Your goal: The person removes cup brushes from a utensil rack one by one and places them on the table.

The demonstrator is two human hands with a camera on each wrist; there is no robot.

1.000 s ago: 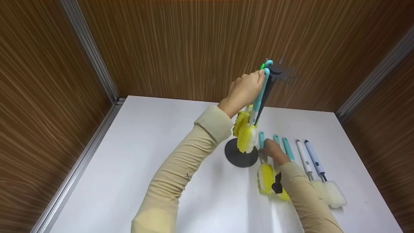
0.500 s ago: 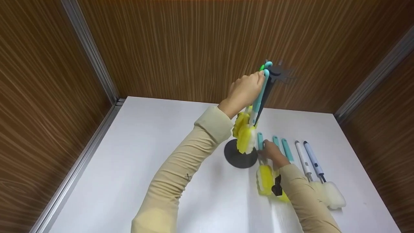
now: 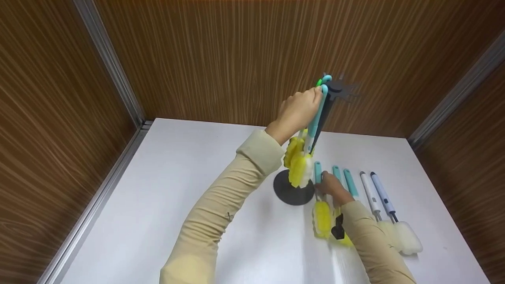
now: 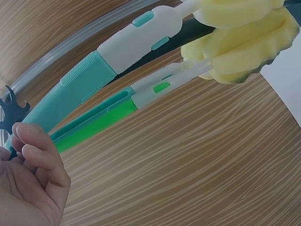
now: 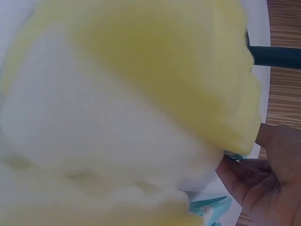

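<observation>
Two hands at work on sponge brushes, one up at the rack, one down on the table.

The left hand [image 3: 298, 110] pinches the top of a teal-handled brush [image 3: 315, 122] hanging on the dark stand [image 3: 294, 191], beside a green-handled brush [image 4: 94, 129]; their yellow sponge heads dangle just above the stand's round base. The right hand [image 3: 331, 185] curls its fingers round the handle of a yellow-sponged brush [image 3: 321, 215] lying on the white table [image 3: 177, 177]. Two white brushes [image 3: 380, 201] lie near, to the right.

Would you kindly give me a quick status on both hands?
Left hand pinching teal-handled sponge brush atop black stand. Right hand gripping teal brush on table. Nothing obstructing.
</observation>
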